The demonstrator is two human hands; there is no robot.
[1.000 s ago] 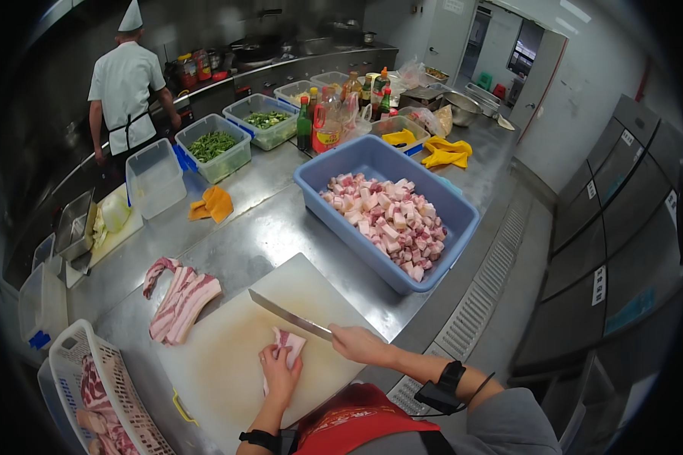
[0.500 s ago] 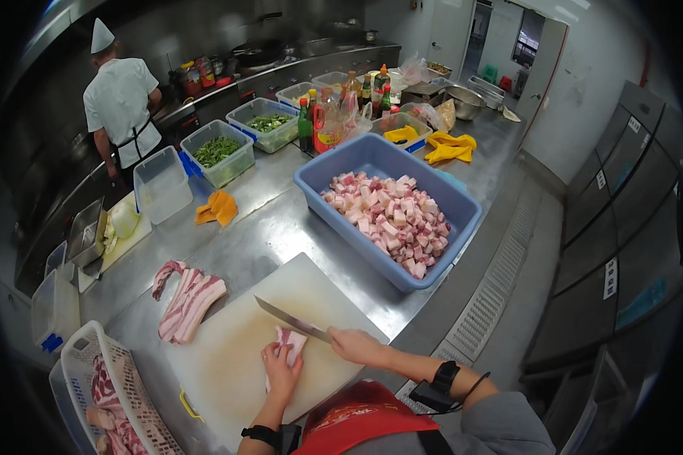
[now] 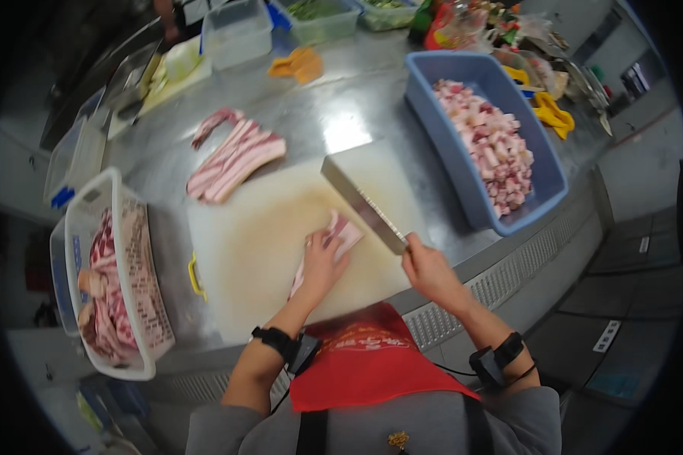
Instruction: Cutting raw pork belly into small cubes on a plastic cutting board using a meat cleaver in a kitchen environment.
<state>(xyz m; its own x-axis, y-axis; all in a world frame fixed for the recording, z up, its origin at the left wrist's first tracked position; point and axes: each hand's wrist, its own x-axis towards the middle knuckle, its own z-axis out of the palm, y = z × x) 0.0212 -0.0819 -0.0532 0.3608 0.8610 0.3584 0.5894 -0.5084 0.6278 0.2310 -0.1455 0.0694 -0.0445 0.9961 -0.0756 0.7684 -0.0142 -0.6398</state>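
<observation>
A strip of pork belly (image 3: 347, 233) lies on the white cutting board (image 3: 281, 205). My left hand (image 3: 322, 265) holds it down from above, fingers curled over it, and part of the strip is hidden under the hand. Wrapped round the handle of a cleaver (image 3: 364, 206) is my right hand (image 3: 432, 274). The blade points up and to the left over the board, to the right of the strip and apart from it. More pork belly slabs (image 3: 237, 159) lie at the board's far left corner.
Beyond the board to the right stands a blue tub (image 3: 448, 163) of cubed pork (image 3: 493, 144). At the left is a white basket (image 3: 146, 334) with raw pork. An orange cloth (image 3: 298, 66) and plastic boxes (image 3: 239, 34) sit farther back. A co-worker's hand shows at the top left.
My view has tilted down toward the board. The cleaver has moved away from the pork strip to the right, its broad side now showing. My left hand stays on the strip.
</observation>
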